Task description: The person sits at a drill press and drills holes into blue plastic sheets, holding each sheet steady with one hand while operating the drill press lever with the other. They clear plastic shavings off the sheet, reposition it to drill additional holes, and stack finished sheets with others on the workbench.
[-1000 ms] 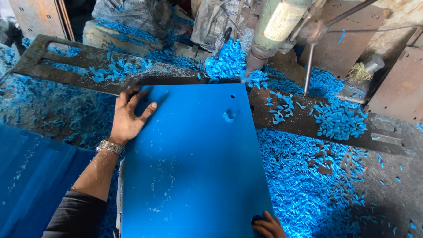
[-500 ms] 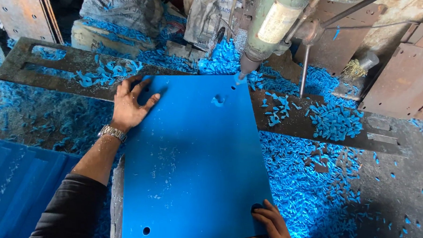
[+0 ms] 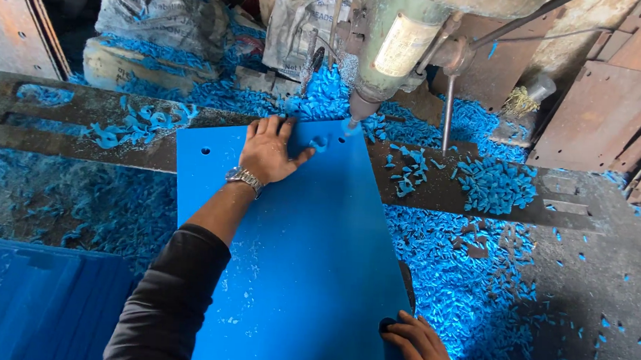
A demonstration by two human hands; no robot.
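A large blue plastic sheet (image 3: 311,258) lies flat on the dark metal drill table (image 3: 66,128). My left hand (image 3: 270,151), with a metal wristwatch, presses flat on the sheet's far part, fingers spread. My right hand (image 3: 414,343) grips the sheet's near right edge, thumb on top. The green drill press head (image 3: 403,41) hangs above, and its bit (image 3: 351,123) meets the sheet's far right corner, with curled blue swarf beside it. A small drilled hole (image 3: 205,151) shows near the far left corner.
Blue plastic shavings (image 3: 498,183) cover the table and floor. Stacked blue sheets (image 3: 39,298) lie at the near left. Rusty metal plates (image 3: 600,112) lean at the far right, filled sacks (image 3: 163,15) sit behind the table, and a thin steel rod (image 3: 447,110) hangs beside the drill.
The sheet has slid rightward, bringing its far right corner under the bit. My left hand moved from the sheet's left edge to its far middle. The view came closer.
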